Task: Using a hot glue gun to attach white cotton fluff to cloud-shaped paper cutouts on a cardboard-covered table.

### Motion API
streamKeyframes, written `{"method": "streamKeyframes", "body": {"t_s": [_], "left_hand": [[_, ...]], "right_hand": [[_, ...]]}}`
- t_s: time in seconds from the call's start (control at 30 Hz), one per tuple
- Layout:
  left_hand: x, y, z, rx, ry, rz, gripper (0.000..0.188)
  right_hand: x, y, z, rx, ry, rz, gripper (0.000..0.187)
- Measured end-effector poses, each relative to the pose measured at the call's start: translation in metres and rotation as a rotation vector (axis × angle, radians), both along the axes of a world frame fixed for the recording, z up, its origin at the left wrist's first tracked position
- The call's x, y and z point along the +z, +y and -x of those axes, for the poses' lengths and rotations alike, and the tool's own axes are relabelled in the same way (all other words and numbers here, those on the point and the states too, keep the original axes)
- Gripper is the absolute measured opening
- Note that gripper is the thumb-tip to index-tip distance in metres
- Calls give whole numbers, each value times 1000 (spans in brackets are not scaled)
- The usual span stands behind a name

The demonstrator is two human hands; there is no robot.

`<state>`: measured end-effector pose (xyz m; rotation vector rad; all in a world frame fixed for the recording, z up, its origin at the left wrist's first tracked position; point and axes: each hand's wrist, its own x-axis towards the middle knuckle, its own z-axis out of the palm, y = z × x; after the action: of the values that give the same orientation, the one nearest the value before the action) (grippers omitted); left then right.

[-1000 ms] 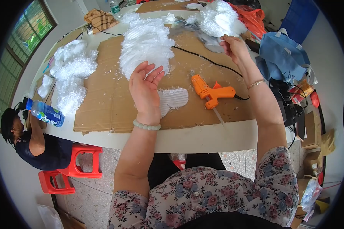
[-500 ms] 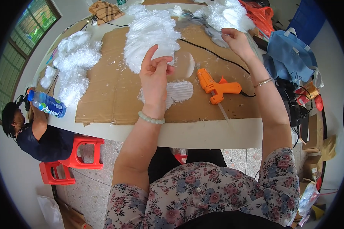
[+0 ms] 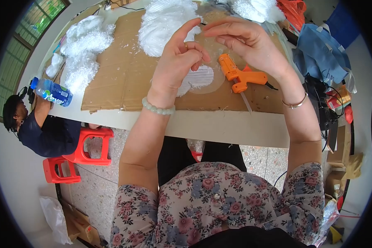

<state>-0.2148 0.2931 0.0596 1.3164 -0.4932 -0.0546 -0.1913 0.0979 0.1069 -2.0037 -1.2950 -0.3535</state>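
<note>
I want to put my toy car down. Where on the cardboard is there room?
The bare cardboard between the left fluff pile and the big white pile. It is crowded around the glue gun.

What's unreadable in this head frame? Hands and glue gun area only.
- Whatever the left hand pinches: too small, hidden by its curled fingers.
- Palm side of the right hand: faces away, so any contents are unseen.
- The white feathered piece under the hands: its left part is covered by the left hand.
- The orange glue gun cord: runs under the right wrist.
</note>
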Motion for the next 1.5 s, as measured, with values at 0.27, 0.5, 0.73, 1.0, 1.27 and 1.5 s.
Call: {"method": "streamKeyframes", "body": {"t_s": [0.27, 0.5, 0.73, 1.0, 1.27, 1.5], "left_hand": [[38, 30, 23, -41, -109, -328, 60], [-6, 67, 39, 235, 49, -305, 44], [-29, 79, 24, 375, 187, -242, 16], [-29, 61, 6, 389, 169, -503, 16], [-33, 58, -5, 406, 175, -614, 16], [-43, 59, -5, 446, 107, -705, 16]], "right_hand": [[10, 15, 24, -86, 696, -91, 22], [-27, 28, 20, -178, 824, -257, 17], [-31, 9, 20, -334, 551, -97, 22], [-54, -7, 10, -398, 354, -71, 19], [-73, 1, 12, -280, -239, 95, 17], [-85, 16, 19, -302, -377, 265, 18]]}}
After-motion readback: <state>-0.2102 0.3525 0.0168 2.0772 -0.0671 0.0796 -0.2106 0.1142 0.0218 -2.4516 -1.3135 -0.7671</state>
